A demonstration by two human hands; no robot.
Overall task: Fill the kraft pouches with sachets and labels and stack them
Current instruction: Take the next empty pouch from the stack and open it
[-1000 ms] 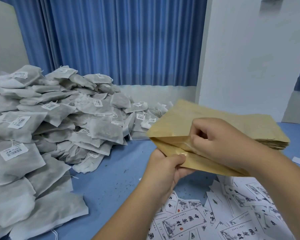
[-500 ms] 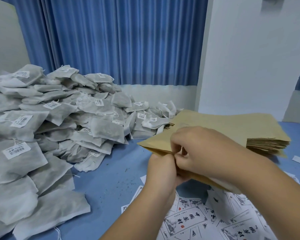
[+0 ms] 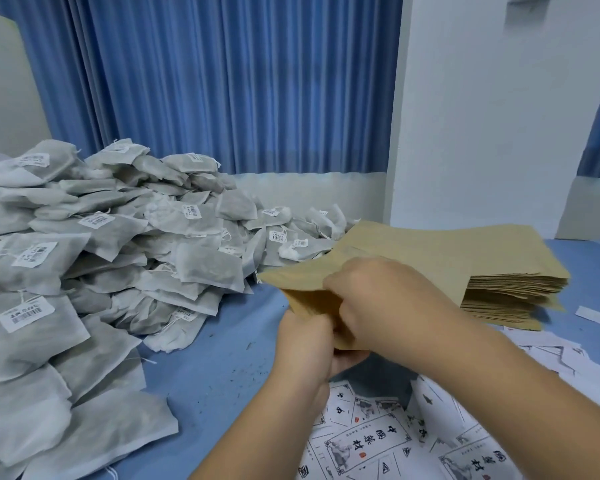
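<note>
- Both left grip [image 3: 305,341] and right grip [image 3: 378,303] pinch a flat kraft pouch [image 3: 291,280] over the blue counter [image 3: 205,375].
- Fibrous grey sachets [image 3: 84,271] heap left; paper labels [image 3: 361,441] lie near.
- Pleated curtain [image 3: 222,81] behind.

Two bare forearms [image 3: 257,427], rounded and smooth, end in the left grip [image 3: 305,344] and the right grip [image 3: 378,299].

Blue table [image 3: 205,368] with sachet heap [image 3: 94,271], kraft pouch stack [image 3: 513,292], scattered printed labels [image 3: 368,441].

2 hands [image 3: 303,344] [image 3: 378,303], 1 kraft pouch [image 3: 298,282], 1 pouch stack [image 3: 516,292], 1 sachet heap [image 3: 118,258], labels [image 3: 364,441]: no. unclear
</note>
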